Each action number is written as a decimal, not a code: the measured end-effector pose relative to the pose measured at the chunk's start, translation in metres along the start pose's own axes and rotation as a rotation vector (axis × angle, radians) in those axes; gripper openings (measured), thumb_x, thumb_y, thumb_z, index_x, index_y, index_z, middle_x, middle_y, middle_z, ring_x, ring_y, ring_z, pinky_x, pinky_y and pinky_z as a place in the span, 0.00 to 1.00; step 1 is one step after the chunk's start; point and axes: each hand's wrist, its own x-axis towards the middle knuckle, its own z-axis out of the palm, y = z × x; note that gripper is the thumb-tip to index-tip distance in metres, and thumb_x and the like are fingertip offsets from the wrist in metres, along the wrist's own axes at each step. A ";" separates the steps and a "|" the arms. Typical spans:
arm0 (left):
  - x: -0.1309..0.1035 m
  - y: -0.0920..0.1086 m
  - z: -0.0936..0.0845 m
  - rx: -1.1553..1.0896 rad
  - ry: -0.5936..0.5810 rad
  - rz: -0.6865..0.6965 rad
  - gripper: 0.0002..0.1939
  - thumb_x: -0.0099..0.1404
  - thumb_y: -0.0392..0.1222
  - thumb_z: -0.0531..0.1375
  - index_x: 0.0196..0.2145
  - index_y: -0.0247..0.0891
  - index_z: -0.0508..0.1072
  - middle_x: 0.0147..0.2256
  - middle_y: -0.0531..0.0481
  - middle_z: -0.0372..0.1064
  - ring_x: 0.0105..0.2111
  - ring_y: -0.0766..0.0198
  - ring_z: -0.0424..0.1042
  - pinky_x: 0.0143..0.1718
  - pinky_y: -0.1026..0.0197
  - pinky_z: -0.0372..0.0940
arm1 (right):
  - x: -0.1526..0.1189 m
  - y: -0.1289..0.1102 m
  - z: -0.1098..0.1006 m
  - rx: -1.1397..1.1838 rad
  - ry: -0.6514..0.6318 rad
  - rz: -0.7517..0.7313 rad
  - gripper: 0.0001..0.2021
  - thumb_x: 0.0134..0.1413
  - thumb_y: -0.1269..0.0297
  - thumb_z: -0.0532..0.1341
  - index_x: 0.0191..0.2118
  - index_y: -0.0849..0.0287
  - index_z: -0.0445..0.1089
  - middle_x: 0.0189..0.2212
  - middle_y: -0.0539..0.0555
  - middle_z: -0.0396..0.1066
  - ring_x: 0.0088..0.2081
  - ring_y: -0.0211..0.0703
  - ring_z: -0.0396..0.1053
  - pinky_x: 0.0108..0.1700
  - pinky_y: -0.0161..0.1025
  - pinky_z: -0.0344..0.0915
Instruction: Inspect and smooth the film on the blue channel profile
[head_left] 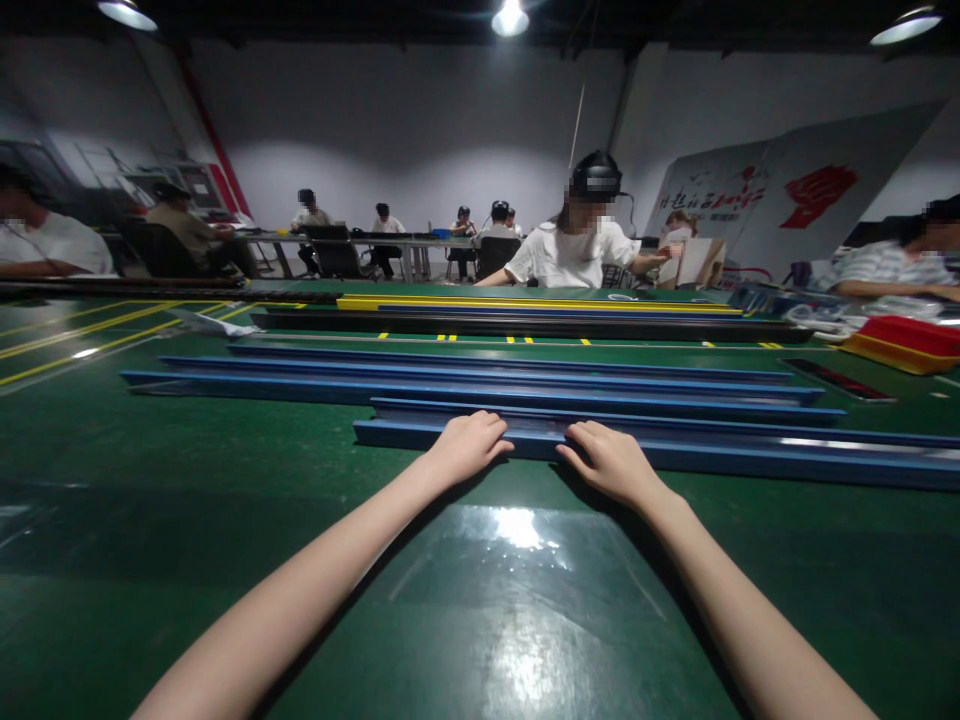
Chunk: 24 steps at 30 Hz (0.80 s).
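A long blue channel-shaped rail (750, 455) lies crosswise on the green tabletop, running out of view at the right. Over its near wall, toward its left end, my left hand (471, 447) is closed, fingers inside the channel and thumb in front. My right hand (606, 458) grips the same wall a short way to the right, with the fingers bent over the edge. A bare stretch of rail shows between the two thumbs. Just behind, more blue rails (450, 388) lie roughly parallel, touched by neither hand.
Beyond the blue rails lie a black rail (525, 326) and a yellow strip (540, 303). A dark flat device (838, 380) and red and yellow bins (904, 342) are at the right. Across the table sits a person (574, 255) in a white shirt.
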 end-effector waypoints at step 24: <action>-0.035 -0.050 -0.014 -0.050 0.082 -0.118 0.12 0.58 0.50 0.58 0.30 0.38 0.64 0.32 0.53 0.64 0.34 0.64 0.64 0.32 0.64 0.58 | 0.023 -0.028 -0.003 0.174 -0.058 -0.003 0.13 0.58 0.59 0.48 0.38 0.58 0.67 0.38 0.55 0.71 0.39 0.42 0.67 0.37 0.35 0.58</action>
